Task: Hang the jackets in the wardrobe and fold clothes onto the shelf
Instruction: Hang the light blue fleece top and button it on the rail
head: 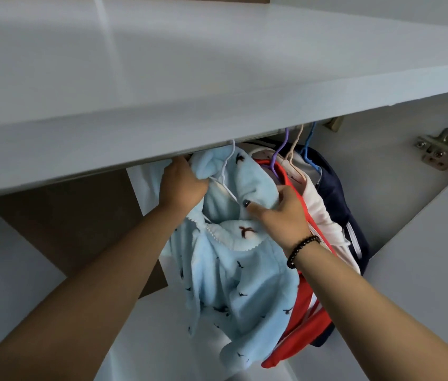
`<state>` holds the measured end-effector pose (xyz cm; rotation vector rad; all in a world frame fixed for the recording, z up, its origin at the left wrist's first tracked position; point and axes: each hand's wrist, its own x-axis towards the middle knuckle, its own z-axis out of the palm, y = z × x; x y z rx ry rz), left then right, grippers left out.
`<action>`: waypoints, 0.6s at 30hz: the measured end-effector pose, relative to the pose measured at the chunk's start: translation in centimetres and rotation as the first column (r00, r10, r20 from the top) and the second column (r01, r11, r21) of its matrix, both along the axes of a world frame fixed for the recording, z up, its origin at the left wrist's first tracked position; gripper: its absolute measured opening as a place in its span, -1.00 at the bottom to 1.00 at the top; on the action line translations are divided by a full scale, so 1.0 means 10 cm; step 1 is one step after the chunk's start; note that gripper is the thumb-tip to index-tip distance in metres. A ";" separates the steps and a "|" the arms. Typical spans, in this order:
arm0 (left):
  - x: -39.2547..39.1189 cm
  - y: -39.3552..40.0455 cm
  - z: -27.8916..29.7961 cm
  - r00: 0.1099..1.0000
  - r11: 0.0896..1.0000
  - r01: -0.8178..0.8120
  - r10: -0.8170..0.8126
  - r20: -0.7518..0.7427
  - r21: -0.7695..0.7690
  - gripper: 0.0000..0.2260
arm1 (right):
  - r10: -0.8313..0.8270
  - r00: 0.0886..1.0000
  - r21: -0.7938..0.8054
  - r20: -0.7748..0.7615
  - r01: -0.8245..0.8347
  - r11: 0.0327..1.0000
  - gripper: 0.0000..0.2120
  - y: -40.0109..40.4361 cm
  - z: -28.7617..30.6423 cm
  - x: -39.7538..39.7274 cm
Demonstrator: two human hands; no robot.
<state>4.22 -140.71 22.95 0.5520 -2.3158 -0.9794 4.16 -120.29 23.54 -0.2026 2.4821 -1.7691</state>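
The left hand (181, 182) was closed on the upper left shoulder of the light blue jacket (233, 259), its fingers buried in the fleece just below the front edge of the shelf (162, 105). The right hand (280, 213) gripped the opposite shoulder, thumb pressed into the cloth and fingers curled behind it; a dark bead bracelet (302, 250) sat on that wrist. The jacket, patterned with small dark birds, hung on a white hanger (227, 171) whose hook rose behind the shelf edge, so the point where it met any rail was hidden. The garment occupied the hanging compartment of the wardrobe (423, 243), beneath the shelf, as the leftmost item in the row. Touching it on the right was a red garment (299, 320) on a purple hanger (279, 149), then a white garment (324, 215) on a beige hanger (295, 149), then a dark navy garment (338, 193) on a blue hanger (309, 149). The right forearm lay across the red garment. The shelf top was pale and carried nothing visible. A metal door hinge (439, 149) was fixed to the right side panel, well apart from the clothes. A brown panel (60, 215) showed at the left, behind the left forearm.
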 end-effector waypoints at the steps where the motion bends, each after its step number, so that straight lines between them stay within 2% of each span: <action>1: 0.03 0.00 -0.01 1.000 1.000 0.011 -0.012 -0.019 -0.027 -0.59 | 0.029 0.996 0.092 -0.079 -0.022 0.995 -0.59 -0.03 -0.01 0.02; 3: 0.09 0.01 -0.04 0.998 0.995 0.034 -0.039 -0.050 -0.093 -0.59 | 0.107 0.980 0.209 -0.171 -0.070 0.975 -0.52 -0.12 -0.03 0.03; 5: 0.12 -0.02 -0.03 0.999 0.984 0.026 -0.031 -0.029 -0.178 -0.59 | 0.153 0.966 0.290 -0.211 -0.087 0.953 -0.54 -0.18 -0.02 -0.01; 9: 0.13 -0.23 0.07 0.974 0.910 0.009 0.086 0.210 -0.414 -0.72 | 0.312 0.897 0.523 -0.312 -0.112 0.845 -0.73 -0.18 0.12 -0.05; 12: 0.12 -0.37 0.13 0.935 0.906 0.048 0.108 0.339 -0.421 -0.81 | 0.356 0.878 0.585 -0.319 -0.113 0.803 -0.69 -0.17 0.22 -0.02; 15: 0.12 -0.38 0.07 0.930 0.900 -0.033 0.187 0.317 -0.434 -0.81 | 0.340 0.890 0.583 -0.303 -0.108 0.805 -0.67 -0.21 0.23 0.01; 16: 0.12 -0.34 0.01 0.935 0.922 -0.085 0.204 0.288 -0.379 -0.76 | 0.331 0.891 0.571 -0.309 -0.105 0.814 -0.69 -0.21 0.21 0.03; 18: 0.14 -0.21 -0.13 0.955 0.978 -0.144 0.177 0.238 -0.150 -0.58 | 0.305 0.893 0.542 -0.330 -0.086 0.836 -0.73 -0.19 0.16 0.05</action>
